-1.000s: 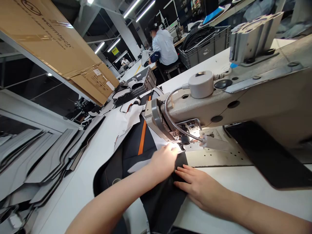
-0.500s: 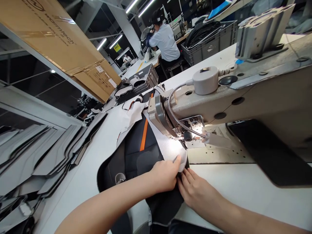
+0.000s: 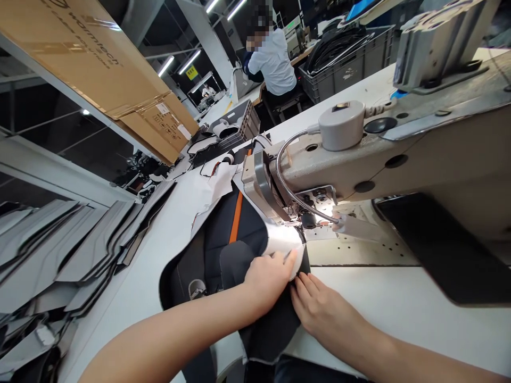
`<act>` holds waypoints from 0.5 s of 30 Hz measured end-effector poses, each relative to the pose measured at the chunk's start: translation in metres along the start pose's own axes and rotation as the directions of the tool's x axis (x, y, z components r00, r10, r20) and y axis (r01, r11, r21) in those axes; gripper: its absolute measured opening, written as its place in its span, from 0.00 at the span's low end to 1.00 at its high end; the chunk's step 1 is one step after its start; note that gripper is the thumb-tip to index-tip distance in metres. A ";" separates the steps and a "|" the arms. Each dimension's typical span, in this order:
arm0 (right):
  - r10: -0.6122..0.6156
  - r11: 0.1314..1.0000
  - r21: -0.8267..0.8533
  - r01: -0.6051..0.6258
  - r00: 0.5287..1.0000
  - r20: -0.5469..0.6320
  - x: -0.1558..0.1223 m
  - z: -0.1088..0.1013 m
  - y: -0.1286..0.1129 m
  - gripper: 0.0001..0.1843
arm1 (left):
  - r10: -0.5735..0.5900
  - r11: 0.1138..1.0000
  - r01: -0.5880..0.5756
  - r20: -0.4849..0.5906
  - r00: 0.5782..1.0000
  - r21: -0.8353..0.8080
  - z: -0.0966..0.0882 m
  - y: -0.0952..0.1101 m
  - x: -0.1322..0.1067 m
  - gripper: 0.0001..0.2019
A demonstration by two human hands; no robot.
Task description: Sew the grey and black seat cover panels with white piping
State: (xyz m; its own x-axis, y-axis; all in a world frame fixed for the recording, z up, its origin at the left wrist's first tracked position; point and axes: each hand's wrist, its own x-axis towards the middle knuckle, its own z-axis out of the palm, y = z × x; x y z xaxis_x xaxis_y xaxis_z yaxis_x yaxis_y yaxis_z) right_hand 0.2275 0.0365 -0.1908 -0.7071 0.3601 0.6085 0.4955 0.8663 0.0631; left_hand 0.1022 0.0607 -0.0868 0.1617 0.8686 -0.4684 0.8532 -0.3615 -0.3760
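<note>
A dark fabric piece (image 3: 223, 239) with an orange stripe (image 3: 237, 210) lies on the white table under the head of a beige sewing machine (image 3: 399, 154). My left hand (image 3: 268, 276) pinches the folded-over white backing edge (image 3: 281, 242) of this piece just in front of the needle area (image 3: 305, 219). My right hand (image 3: 325, 314) lies flat beside it, fingers stretched out and pressing the black fabric (image 3: 271, 324) down on the table. The machine's lamp lights the white edge.
Stacks of grey cut panels (image 3: 64, 255) fill the left side. Cardboard boxes (image 3: 99, 69) sit on a shelf above them. A grey crate (image 3: 347, 58) stands at the back, and another person in a light shirt (image 3: 271, 64) sits at a far table.
My left hand has folded the white-backed edge over and drawn it toward me from under the needle. My right hand slid slightly back along the black fabric.
</note>
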 end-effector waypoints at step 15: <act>-0.022 0.999 0.028 0.024 0.998 -0.057 -0.004 0.006 0.031 0.21 | 0.032 0.963 0.005 0.133 0.991 -0.270 -0.017 0.006 0.024 0.37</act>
State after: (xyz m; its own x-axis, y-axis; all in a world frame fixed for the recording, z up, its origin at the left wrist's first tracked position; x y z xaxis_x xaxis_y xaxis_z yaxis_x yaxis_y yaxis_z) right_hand 0.2427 0.0636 -0.1956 -0.6877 0.3205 0.6515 0.4646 0.8838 0.0556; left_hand 0.1194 0.0852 -0.0869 0.1213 0.8038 -0.5824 0.9562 -0.2521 -0.1488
